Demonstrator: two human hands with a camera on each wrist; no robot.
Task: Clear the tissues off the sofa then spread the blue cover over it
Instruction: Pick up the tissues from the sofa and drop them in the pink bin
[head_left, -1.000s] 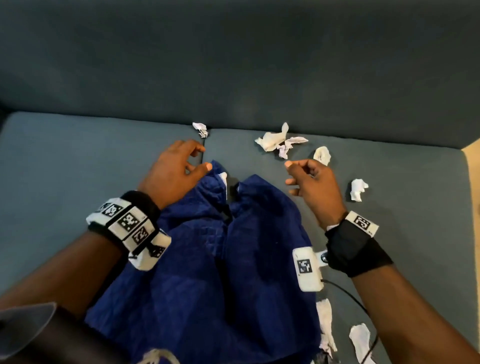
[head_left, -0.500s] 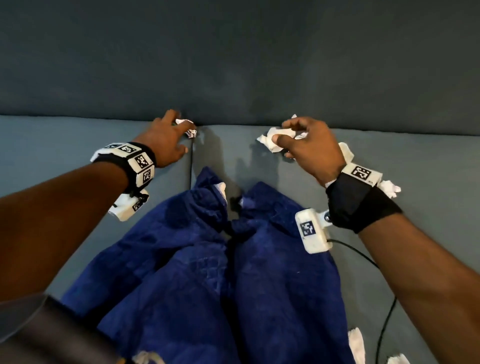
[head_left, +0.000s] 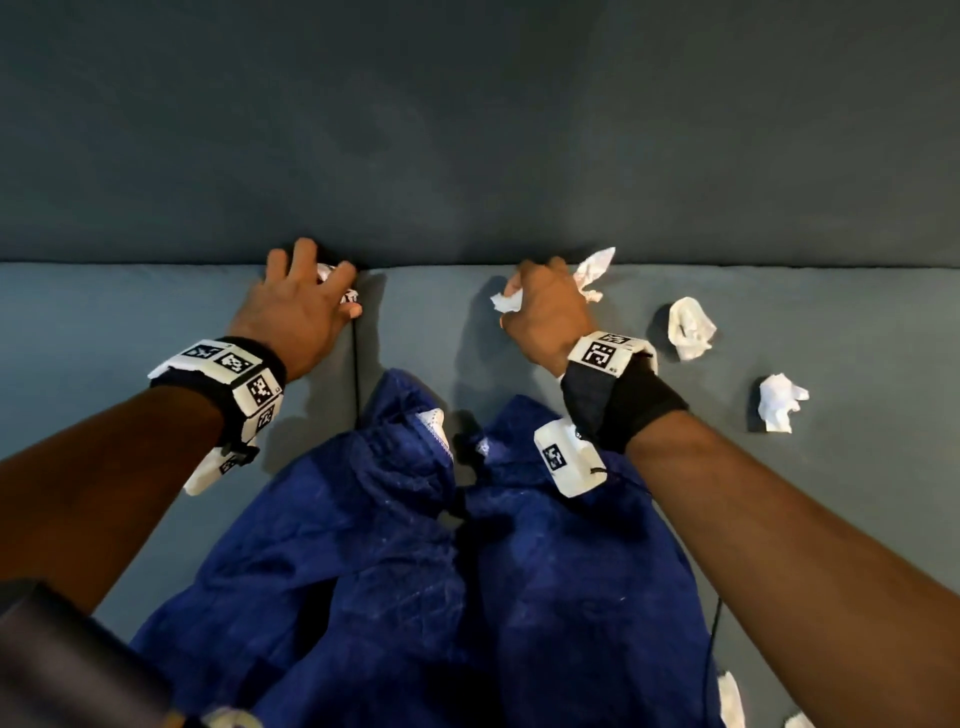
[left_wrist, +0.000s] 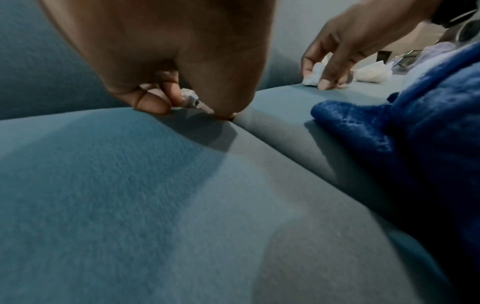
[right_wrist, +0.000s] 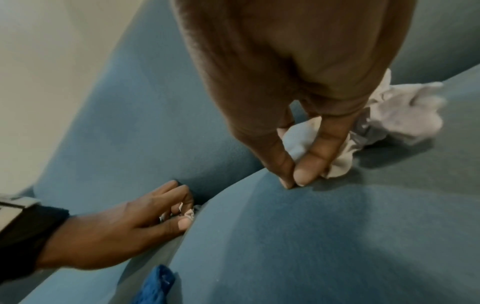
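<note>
A crumpled blue cover (head_left: 415, 571) lies on the teal sofa seat (head_left: 130, 332) between my forearms. At the seam where the two seat cushions meet the backrest, my left hand (head_left: 343, 291) pinches a small white tissue (head_left: 324, 271) between thumb and fingers; the left wrist view shows that tissue (left_wrist: 189, 98) partly hidden under the fingers. On the right cushion, my right hand (head_left: 514, 293) pinches a larger crumpled tissue (head_left: 506, 300) between thumb and forefinger. Part of that tissue (right_wrist: 405, 111) trails behind the hand.
Two more crumpled tissues (head_left: 691, 327) (head_left: 779, 402) lie on the right cushion beyond my right wrist. Further white scraps (head_left: 730, 699) sit by the seat's front edge. The backrest (head_left: 467, 130) rises right behind both hands. A black cable runs from my right wrist.
Both hands reached from the cover to the back of the seat. The left hand closed on the small tissue at the seam, the right on the larger tissue.
</note>
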